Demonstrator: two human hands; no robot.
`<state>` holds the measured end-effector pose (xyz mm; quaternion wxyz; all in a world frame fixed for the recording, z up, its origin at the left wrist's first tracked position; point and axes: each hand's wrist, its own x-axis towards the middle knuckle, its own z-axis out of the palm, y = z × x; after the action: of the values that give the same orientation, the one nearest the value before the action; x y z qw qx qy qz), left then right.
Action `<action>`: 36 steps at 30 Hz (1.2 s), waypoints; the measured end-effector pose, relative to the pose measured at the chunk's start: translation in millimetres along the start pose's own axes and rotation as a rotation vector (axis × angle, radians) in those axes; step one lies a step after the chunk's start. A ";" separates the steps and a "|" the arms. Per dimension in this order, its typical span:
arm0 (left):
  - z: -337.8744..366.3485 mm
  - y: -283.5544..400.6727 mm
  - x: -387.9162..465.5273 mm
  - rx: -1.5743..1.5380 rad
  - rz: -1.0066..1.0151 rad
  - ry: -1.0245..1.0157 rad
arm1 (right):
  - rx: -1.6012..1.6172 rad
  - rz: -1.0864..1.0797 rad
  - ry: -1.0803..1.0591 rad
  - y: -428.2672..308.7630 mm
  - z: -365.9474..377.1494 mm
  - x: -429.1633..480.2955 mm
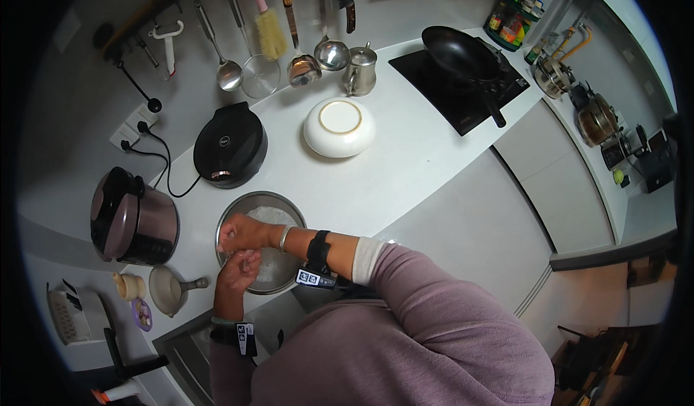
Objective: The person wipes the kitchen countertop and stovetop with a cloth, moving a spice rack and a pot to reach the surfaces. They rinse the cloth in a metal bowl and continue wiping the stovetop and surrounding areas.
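Note:
Both hands meet above the left side of a round stainless steel basin (295, 213). A whitish, speckled substance (271, 215) shows in the bottom of the basin; whether it is liquid, foam or powder is unclear. My right hand (243, 233) reaches across from the right with bent fingers and a bracelet at the wrist. Just below it, my left hand (238, 271) comes up from the counter's front edge, its fingers curled and the fingertips close to the right hand. Anything pinched between the fingers is too small or hidden to make out.
Behind the basin stand a black round electric griddle (230, 148) and an upturned white bowl (340, 127). A rice cooker (135, 219) is at left, near a small handled pot (168, 289). A black wok (461, 54) sits on the induction cooktop (434, 89). Utensils hang along the wall.

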<state>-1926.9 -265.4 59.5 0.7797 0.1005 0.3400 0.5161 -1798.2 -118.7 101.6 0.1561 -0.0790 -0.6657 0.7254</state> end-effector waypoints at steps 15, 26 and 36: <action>11.4 -35.2 29.7 1.445 0.712 0.557 | -0.685 0.218 0.307 -2.5 21.5 -17.1; 26.3 -30.1 32.0 1.574 0.226 0.654 | -0.613 0.220 0.487 9.8 29.4 -33.1; 16.3 -12.3 -17.8 0.548 0.146 0.472 | -0.914 0.143 0.389 2.5 10.4 -107.2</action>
<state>-1911.8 -283.3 73.1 0.5848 0.2077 0.6282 0.4693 -1701.2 -164.1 90.2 0.1767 -0.3186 -0.8669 0.3403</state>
